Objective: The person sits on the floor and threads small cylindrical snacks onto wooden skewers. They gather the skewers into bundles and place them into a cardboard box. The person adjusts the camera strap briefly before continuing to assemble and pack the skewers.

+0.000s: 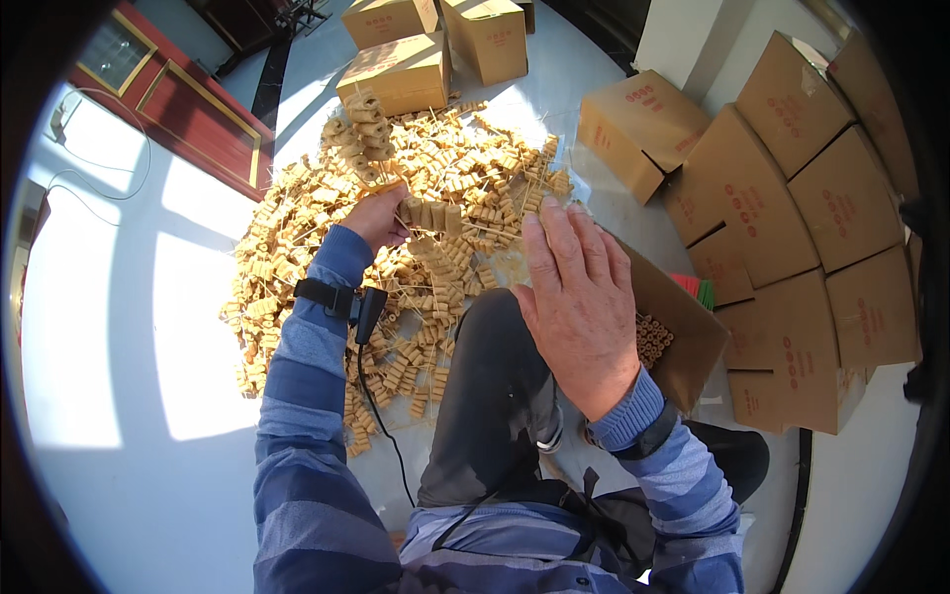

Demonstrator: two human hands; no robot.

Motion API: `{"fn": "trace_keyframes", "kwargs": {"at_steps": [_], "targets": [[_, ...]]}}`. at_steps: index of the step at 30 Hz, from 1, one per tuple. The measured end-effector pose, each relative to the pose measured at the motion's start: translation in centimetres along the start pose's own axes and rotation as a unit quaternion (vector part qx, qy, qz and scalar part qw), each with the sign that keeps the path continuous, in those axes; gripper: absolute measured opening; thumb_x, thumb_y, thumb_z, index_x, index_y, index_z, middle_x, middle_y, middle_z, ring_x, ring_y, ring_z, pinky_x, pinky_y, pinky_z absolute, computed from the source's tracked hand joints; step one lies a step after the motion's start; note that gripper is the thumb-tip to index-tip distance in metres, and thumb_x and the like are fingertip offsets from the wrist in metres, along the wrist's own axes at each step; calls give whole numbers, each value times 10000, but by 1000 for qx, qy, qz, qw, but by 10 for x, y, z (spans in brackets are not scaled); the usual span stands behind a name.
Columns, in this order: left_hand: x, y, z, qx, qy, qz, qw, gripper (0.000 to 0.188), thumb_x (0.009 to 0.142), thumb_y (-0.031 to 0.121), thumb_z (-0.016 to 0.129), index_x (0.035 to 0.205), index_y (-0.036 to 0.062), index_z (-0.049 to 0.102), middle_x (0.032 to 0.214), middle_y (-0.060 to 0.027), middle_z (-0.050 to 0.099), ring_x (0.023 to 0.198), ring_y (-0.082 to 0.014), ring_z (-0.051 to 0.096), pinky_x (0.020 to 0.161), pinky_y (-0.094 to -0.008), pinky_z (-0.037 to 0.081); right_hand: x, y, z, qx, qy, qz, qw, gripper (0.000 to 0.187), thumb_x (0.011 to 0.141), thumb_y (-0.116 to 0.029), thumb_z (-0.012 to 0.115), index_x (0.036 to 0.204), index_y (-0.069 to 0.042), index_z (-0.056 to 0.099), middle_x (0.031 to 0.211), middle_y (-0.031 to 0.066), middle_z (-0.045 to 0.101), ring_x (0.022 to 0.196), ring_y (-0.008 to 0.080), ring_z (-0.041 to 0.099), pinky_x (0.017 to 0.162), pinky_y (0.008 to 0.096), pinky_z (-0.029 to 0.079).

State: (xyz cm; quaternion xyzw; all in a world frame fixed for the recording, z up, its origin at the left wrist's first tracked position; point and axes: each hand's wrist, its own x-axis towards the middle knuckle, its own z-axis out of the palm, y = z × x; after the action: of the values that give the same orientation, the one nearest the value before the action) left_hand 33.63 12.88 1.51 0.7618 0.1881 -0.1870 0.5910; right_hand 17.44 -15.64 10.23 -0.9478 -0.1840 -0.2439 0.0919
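My left hand (pixel 376 218) is closed around the sticks of a few skewers threaded with tan, ridged spiral rolls (pixel 364 139). Some of these stand up above the fist, while another row of rolls (pixel 431 216) points off to its right. Beneath and around them spreads a large heap of similar skewers (pixel 287 267) on the floor. Over my raised knee, my right hand (pixel 584 297) is held flat with its fingers stretched out, back of the hand upward, and grips nothing. Close beside it is an open cardboard box (pixel 683 337), with rolls (pixel 653 342) packed end-on inside.
Several cardboard boxes (pixel 396 74) stand behind the heap. More boxes (pixel 772 208) are stacked along the right side. Something red and green (pixel 696 287) lies behind the open box. A red door panel (pixel 203 124) is at the upper left. A black cable (pixel 381 426) hangs from my left wrist.
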Motion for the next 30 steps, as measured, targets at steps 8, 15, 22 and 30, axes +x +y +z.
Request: {"fn": "trace_keyframes", "kwargs": {"at_steps": [8,15,22,30], "targets": [[-80,39,-1,-12,-113,89,990,394,1082,384,404,1165,73,630,878,-39,609,758,-146,591,760,-305,519,15,-17,19,-32,-235,71,969,130,937,-178,558,1005,-67,566,852,158,718,846,306,711,779,451,503],[-63,9,-33,-14,-47,30,998,399,1076,338,399,1354,85,531,834,-40,607,659,-138,581,619,-284,509,-30,11,18,244,-311,224,891,321,1060,-320,454,1050,-23,577,705,134,691,639,306,692,613,419,541],[-82,-8,-38,-35,-124,48,991,351,1066,334,457,1015,23,612,692,2,588,512,-90,501,460,-249,415,-34,2,1,723,-265,368,521,448,1102,-383,383,1218,-2,588,753,66,657,721,164,662,771,309,553],[-166,21,7,-4,-339,62,939,384,1054,390,495,993,32,619,625,-12,569,442,-75,453,430,-206,353,-20,-24,11,754,-238,322,520,489,1096,-413,409,1300,-3,576,1181,78,659,1077,172,639,951,330,520]]}}
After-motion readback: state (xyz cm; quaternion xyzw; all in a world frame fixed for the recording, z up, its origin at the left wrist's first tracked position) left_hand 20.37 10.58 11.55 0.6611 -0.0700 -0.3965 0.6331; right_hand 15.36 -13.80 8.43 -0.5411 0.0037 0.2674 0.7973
